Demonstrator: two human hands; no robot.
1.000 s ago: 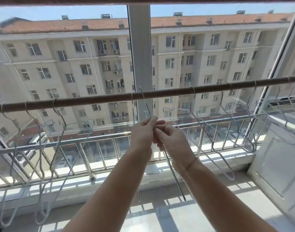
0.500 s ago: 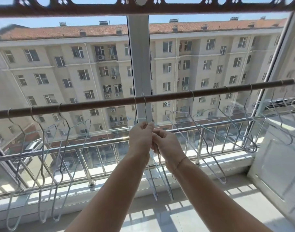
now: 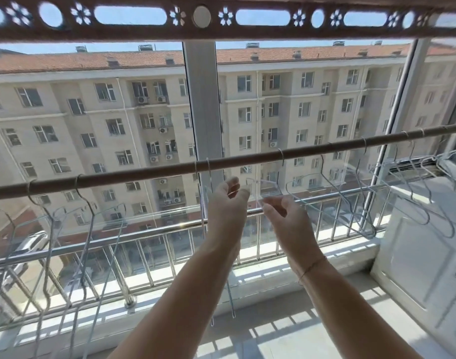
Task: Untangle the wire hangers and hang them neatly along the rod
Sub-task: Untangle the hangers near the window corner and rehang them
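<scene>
Parting from their earlier shared pinch, the left hand and right hand are separating, leaving two wire hangers dangling just behind the left wrist, hooked on the rod just above the knuckles. Those close-set hooks may be crossing again if the wires are swinging. Both hands are relaxing, fingers loosely curled, gripping nothing I can see.

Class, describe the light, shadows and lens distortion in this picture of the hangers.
Head view: hard daylight from outside makes the railing throw striped shadows on the floor; glare flares on its top bar; the wide lens leans the right window frame off vertical; the thin wire hangers nearly vanish against the bright building.
</scene>
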